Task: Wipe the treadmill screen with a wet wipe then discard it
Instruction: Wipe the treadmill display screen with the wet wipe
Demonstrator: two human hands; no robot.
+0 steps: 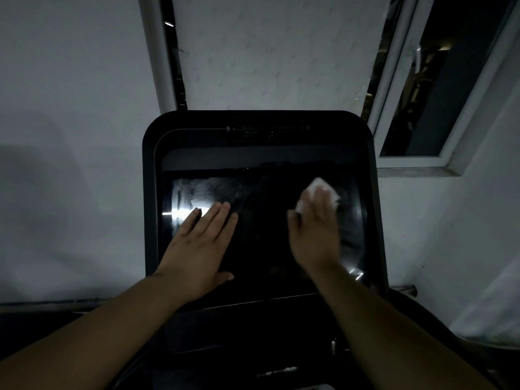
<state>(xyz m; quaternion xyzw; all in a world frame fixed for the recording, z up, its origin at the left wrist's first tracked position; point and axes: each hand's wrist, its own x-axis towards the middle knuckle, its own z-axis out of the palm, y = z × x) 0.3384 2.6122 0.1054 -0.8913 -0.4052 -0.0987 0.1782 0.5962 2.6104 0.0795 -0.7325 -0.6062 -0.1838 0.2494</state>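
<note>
Under the right hand [315, 229], high on the right side of the treadmill screen [264, 243], a crumpled white wet wipe [319, 190] lies pressed flat to the dark glass, its edges showing past the fingers [323, 198], which are spread over it rather than clenched; the unwiped glass appears to lie leftward, toward the smeared glare; the left hand [201, 243] rests open and empty on the screen's left half; a window [422, 80] stands behind.

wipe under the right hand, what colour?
White wet wipe, pressed under the right hand; head view.
</note>
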